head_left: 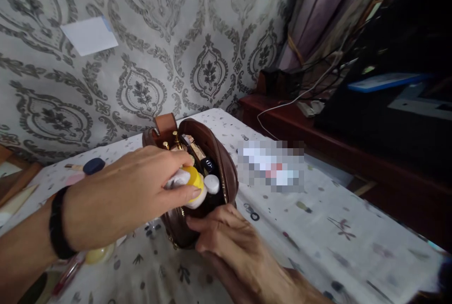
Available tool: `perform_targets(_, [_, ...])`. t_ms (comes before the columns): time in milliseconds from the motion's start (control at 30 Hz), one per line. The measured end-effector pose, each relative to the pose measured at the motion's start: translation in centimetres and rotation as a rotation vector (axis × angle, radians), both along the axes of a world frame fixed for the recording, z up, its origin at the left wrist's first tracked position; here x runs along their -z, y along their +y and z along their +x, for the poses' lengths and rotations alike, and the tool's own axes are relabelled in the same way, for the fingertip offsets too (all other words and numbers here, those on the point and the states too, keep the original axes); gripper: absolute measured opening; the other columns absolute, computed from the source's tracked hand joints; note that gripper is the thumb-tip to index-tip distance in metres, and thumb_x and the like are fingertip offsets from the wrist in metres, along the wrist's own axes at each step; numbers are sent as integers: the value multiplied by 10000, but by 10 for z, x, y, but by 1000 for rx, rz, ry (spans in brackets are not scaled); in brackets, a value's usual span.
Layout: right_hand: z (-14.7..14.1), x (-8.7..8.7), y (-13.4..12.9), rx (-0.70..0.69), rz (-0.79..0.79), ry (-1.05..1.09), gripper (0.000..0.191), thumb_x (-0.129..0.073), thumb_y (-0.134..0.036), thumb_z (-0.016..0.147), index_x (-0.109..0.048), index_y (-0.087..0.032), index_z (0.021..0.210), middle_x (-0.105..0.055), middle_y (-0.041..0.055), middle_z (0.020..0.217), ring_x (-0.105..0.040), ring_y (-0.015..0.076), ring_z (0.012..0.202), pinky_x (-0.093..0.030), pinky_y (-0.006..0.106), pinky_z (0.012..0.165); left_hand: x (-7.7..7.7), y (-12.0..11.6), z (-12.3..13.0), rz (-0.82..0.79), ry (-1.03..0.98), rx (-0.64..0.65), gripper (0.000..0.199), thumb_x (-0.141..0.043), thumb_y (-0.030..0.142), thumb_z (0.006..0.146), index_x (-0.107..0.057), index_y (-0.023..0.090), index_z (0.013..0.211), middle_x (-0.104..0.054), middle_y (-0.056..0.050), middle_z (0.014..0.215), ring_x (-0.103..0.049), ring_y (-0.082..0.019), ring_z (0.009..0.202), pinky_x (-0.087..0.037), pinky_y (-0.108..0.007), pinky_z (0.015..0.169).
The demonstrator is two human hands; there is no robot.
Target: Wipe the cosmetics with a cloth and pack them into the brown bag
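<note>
One left hand closing partway around one yellow-and-white container, one right hand (fingers curled) apparently gripping the near rim, one brown bag standing open beneath the container, ahead of the right hand.

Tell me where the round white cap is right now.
The round white cap is near the centre of the head view, inside the open brown bag, just right of the yellow-lidded container in the left hand.
</note>
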State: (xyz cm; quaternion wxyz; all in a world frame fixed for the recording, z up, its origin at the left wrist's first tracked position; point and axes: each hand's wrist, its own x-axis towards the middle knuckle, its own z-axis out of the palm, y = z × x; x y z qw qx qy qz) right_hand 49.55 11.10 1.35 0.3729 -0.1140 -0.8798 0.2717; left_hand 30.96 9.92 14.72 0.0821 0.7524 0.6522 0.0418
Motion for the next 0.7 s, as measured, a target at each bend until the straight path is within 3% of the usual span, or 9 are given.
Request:
perform_targets(267, [1, 22, 13, -75, 227, 41, 268, -413, -136, 975, -664, -148, 882, -689, 136, 1198, -591, 189, 1080, -508, 341, 868, 11, 18, -15, -3, 129, 106, 246, -570, 435, 846, -665, 300, 1028, -656, 30, 760, -612, -171, 743, -427, -260, 709])
perform_targets(567, [3, 22, 10, -65, 237, 30, 287, -464, -95, 950, -698, -168, 801, -672, 85, 1252, -576, 164, 1142, -506, 310, 957, 17, 32, 3, -170, 264, 154, 135, -621, 362, 757, -620, 232, 724, -636, -3, 735, -604, -194, 702, -375, -290, 626])
perform_targets(700, [4, 20, 10, -82, 185, 31, 299, -440, -85, 955, -707, -156, 841, -681, 96, 1230, -588, 171, 1127, -505, 318, 976, 19, 36, 7, -195, 306, 135, 136, -620, 367, 738, -620, 231, 721, -647, -10, 731, -615, -205, 709, -386, -295, 633])
